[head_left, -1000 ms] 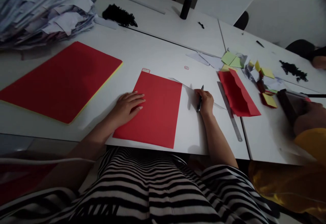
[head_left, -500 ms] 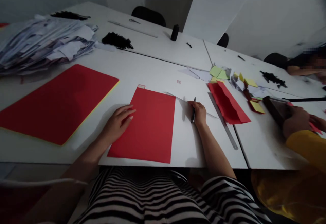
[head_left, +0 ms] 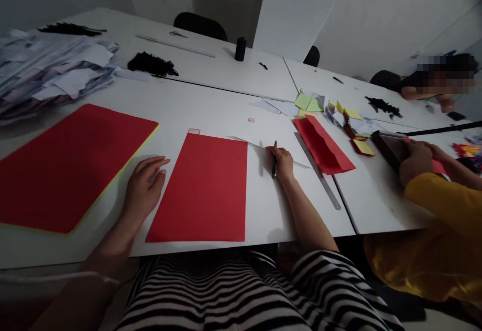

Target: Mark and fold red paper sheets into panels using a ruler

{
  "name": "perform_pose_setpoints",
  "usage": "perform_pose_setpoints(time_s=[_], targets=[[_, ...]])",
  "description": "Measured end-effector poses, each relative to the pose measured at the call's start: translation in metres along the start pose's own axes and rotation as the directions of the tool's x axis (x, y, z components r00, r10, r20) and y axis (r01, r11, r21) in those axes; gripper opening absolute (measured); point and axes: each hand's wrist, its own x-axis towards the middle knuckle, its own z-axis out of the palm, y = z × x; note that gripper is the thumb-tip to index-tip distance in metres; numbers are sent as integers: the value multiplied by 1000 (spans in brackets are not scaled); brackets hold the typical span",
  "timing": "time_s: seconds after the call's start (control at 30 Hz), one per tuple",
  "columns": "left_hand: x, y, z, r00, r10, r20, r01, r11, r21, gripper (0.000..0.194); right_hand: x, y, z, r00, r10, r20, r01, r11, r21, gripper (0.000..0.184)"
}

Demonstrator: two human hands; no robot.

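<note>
A red sheet of paper (head_left: 203, 190) lies flat in front of me at the table's edge. To its left, just off the sheet, my left hand (head_left: 145, 185) hovers with nothing in it, fingers loosely bent and apart. My right hand (head_left: 283, 164) is closed around a black pen (head_left: 274, 162), to the right of the red sheet. Its fingertips are at a thin white paper strip (head_left: 258, 146) with a lifted edge; whether they pinch it, I cannot tell. A metal ruler (head_left: 322, 179) and a folded red paper (head_left: 326, 145) lie farther right.
A red and yellow paper stack (head_left: 79, 165) lies left, below a heap of white papers (head_left: 56, 77). Black yarn-like bundles (head_left: 150, 65) and a black cylinder (head_left: 240, 48) stand farther back. At right, a co-worker's yellow sleeve (head_left: 437, 195) reaches over a dark box (head_left: 389, 152).
My left hand has moved left, off the red sheet. My right hand still holds the pen in about the same place on the table. The whole view has shifted slightly.
</note>
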Motion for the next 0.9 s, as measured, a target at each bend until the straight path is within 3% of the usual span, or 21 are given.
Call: perform_pose_setpoints(time_s=[0.23,0.7,0.8,0.9], targets=[[2,3,-1,997,6,78,-5,1000,-13,28,3,-2,-2,1000,5,18,-5,1000,-14,34],[-3,-7,-13,996,-61,-62,62,998,9,26,-7,-4,6,999,-9,-38,10,1000,30,35],[-9,5,-12,999,-15,36,11,996,85,28,-8,-4,9,998,20,-55,-20,1000,-1,37],[-21,31,-4,958,34,285,-105,966,238,35,-7,-10,7,997,35,-70,-36,999,-18,37]])
